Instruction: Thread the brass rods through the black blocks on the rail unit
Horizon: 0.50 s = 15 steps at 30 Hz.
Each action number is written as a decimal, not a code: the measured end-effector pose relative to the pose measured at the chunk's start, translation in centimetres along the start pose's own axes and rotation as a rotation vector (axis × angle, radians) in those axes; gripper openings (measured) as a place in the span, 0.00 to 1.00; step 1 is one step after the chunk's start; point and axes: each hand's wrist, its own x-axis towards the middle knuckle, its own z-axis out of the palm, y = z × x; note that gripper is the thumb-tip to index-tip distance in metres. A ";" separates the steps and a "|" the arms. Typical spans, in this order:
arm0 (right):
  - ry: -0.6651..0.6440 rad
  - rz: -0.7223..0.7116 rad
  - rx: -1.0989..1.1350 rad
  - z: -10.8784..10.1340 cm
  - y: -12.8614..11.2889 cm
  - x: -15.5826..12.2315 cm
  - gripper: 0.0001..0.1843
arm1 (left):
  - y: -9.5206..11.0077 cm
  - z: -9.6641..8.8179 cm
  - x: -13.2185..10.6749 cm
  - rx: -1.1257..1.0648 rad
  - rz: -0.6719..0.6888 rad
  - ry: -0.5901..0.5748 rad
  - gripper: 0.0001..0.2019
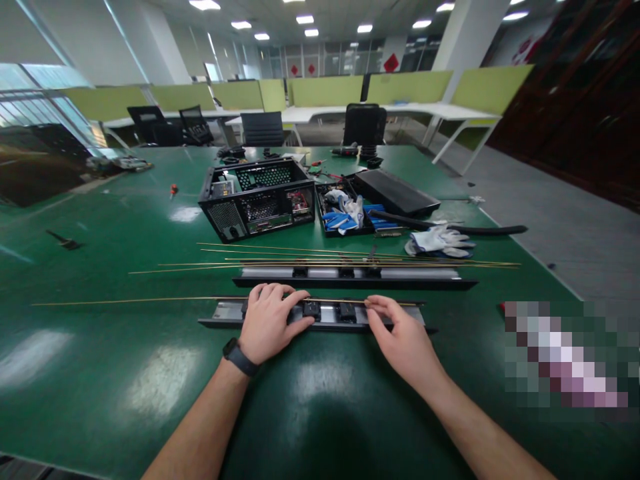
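Observation:
A long black-and-silver rail (226, 311) lies across the green table in front of me, with small black blocks (347, 311) set along it. Draped over its left half, my left hand (273, 320) has its fingers at the far edge and its thumb by a block, gripping the rail. My right hand (400, 333) pinches a thin brass rod (125, 301) near the rail's right end. That rod runs along the rail's far side and sticks out far to the left. Just beyond, a second similar rail (420, 274) has several brass rods (175, 265) lying over and behind it.
An open computer case (227, 217) stands behind the rails. Beside it are a tray (327, 227) with gloves, a flat black panel (395, 191), a black strip (480, 230) and another glove pair (440, 240). An orange-handled tool (173, 190) lies left. A blurred-out patch covers something at right.

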 end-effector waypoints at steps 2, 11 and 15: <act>-0.017 -0.028 0.021 1.0 -0.7 0.0 0.18 | 0.0 0.0 0.0 0.004 -0.003 -0.003 0.20; 0.071 -0.054 -0.014 1.7 -0.2 0.0 0.21 | 0.0 0.1 0.0 0.002 -0.002 -0.008 0.20; 0.098 -0.009 -0.034 1.3 0.3 -0.1 0.21 | -0.1 0.1 0.0 0.000 0.001 -0.011 0.20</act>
